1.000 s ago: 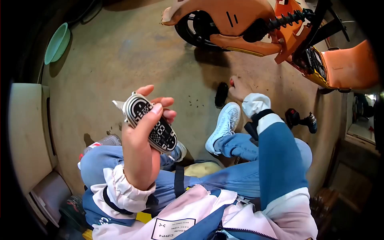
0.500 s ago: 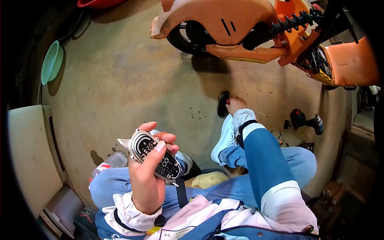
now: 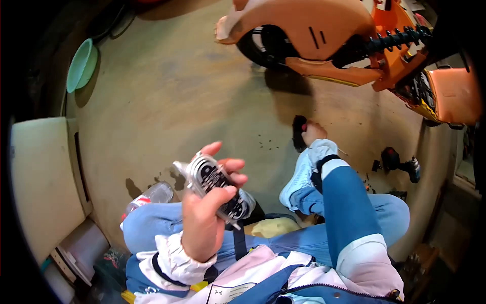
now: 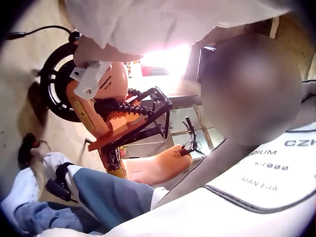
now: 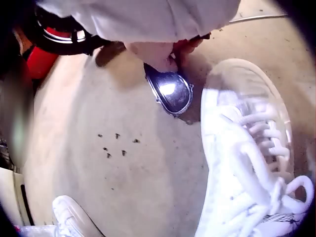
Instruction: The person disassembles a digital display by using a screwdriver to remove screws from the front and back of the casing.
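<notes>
In the head view, my left hand (image 3: 205, 213) grips an oval digital dashboard display (image 3: 215, 180) in a pale casing, the thumb across its black face. Part of that pale casing (image 4: 88, 88) pokes out below the fingers in the left wrist view. Down at the floor, my right hand (image 3: 316, 131) grips a red-handled screwdriver, whose thin shaft (image 5: 256, 19) sticks out past the sleeve. The same hand's finger touches the upper end of a glossy black oval cover (image 5: 170, 94), just beyond the toe of a white shoe (image 5: 242, 148).
An orange electric scooter (image 3: 324, 30) stands ahead. A cordless drill (image 3: 397, 163) lies to the right, with small loose parts nearby. Several tiny screws (image 5: 123, 153) dot the floor. A green basin (image 3: 82, 66), a pale cabinet (image 3: 43, 167) and a plastic bottle (image 3: 154, 195) are leftward.
My right hand has come back toward the shoe and onto the black cover, screwdriver still in its grip. The left hand keeps the display, slightly turned. The head view has shifted.
</notes>
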`<state>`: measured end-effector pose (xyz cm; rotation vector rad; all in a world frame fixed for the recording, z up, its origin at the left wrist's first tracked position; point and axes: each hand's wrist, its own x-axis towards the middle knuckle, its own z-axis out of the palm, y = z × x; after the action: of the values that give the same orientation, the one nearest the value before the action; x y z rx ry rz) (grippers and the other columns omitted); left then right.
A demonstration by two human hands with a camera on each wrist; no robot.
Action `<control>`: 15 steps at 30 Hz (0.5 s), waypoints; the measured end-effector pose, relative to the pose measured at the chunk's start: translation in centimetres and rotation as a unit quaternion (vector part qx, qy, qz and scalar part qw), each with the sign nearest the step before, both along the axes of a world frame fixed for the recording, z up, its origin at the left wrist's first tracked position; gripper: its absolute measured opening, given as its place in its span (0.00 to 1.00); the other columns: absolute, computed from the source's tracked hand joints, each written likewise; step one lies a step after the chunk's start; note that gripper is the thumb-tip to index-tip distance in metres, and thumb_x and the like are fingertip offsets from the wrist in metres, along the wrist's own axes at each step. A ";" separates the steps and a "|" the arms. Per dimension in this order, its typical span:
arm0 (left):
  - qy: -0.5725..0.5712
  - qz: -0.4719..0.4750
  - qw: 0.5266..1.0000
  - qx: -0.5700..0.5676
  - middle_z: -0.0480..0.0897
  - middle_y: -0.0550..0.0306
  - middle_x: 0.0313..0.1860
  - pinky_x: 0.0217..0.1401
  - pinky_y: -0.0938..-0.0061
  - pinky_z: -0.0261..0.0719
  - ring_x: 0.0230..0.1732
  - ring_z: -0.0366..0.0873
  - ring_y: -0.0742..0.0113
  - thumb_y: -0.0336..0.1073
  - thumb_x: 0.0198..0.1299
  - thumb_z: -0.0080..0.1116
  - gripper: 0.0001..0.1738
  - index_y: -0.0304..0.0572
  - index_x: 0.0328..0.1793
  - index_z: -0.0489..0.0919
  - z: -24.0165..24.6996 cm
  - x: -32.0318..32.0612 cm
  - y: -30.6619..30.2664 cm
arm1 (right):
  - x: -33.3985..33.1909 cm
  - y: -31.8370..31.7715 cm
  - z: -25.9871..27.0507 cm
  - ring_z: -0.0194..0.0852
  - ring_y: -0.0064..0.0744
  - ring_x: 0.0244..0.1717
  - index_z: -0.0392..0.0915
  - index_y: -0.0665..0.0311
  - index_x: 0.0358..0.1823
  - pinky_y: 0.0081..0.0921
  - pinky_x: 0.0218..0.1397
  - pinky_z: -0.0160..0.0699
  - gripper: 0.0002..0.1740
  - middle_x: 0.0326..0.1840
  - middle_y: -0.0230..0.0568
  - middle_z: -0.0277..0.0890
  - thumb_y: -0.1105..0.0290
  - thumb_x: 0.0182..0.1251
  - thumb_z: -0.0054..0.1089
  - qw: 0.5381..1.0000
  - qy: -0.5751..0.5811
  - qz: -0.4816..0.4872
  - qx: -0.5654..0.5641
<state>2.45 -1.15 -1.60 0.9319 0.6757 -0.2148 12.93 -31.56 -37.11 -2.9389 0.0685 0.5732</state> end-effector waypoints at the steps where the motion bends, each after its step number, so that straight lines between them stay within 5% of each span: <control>1: -0.001 -0.003 1.000 -0.006 0.77 0.44 0.62 0.66 0.68 0.74 0.56 0.79 0.62 0.18 0.50 0.48 0.45 0.39 0.80 0.57 0.2 0.2 0.0 | 0.2 0.4 0.8 0.83 0.57 0.47 0.78 0.56 0.45 0.50 0.52 0.80 0.17 0.41 0.52 0.83 0.64 0.53 0.64 1.000 0.001 0.003 0.011; 8: -0.039 0.013 0.999 -0.012 0.77 0.41 0.63 0.66 0.67 0.71 0.60 0.79 0.58 0.23 0.60 0.44 0.44 0.38 0.85 0.48 0.0 0.0 -0.1 | 3.1 7.2 12.6 0.82 0.62 0.46 0.79 0.58 0.48 0.51 0.50 0.79 0.17 0.42 0.56 0.84 0.65 0.56 0.66 0.988 -0.045 0.045 0.140; 15: -0.078 0.023 0.996 0.033 0.80 0.49 0.54 0.61 0.68 0.72 0.53 0.79 0.63 0.38 0.72 0.51 0.36 0.37 0.82 0.53 -1.4 -1.9 -0.2 | 2.0 12.8 28.6 0.80 0.59 0.39 0.75 0.60 0.43 0.46 0.43 0.77 0.14 0.32 0.53 0.80 0.71 0.54 0.64 0.935 -0.139 0.123 0.301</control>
<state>0.55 -1.34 -2.99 0.9850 0.5627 -0.0772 14.91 -18.79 -8.48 -2.3976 -0.4336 0.1519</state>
